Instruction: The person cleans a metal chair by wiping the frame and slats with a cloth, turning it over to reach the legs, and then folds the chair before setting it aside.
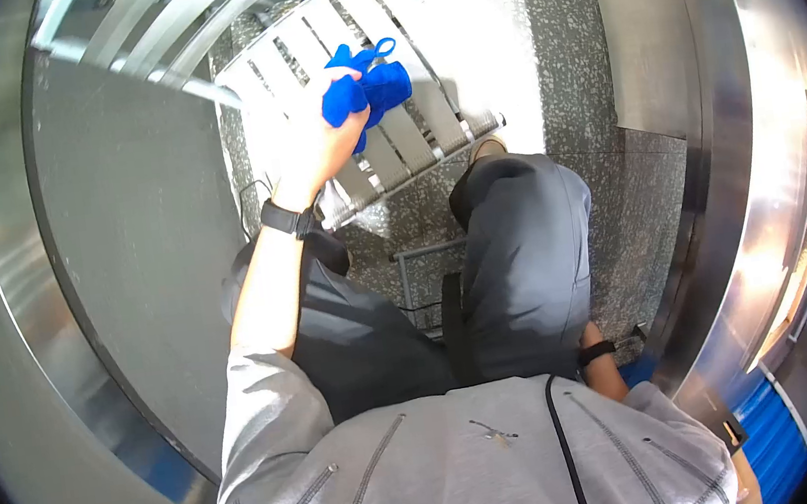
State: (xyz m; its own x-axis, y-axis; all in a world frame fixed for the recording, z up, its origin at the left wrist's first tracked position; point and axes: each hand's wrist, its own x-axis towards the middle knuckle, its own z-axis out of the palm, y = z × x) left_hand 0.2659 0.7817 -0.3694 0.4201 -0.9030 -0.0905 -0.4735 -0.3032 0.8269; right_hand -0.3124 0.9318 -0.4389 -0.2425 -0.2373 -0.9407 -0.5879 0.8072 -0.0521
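Bunched blue cloth (389, 86) is gripped in my left hand (340, 131), whose fingers are closed round it. Part of the cloth pokes out past the fingers, with a small loop at its upper edge. Both are over the slatted seat of a metal chair (388, 145); whether the cloth touches the slats I cannot tell. My right hand (590, 335) is low beside my right thigh, mostly hidden behind the leg, just beyond a black wristband. Its fingers cannot be made out.
Curved metal bars (165, 29) rise at the upper left. A dark grey panel (136, 245) runs along the left side. Speckled floor (569, 60) shows beyond my knees, beside a metal panel (643, 31) on the right. Blue material (771, 413) lies at the lower right.
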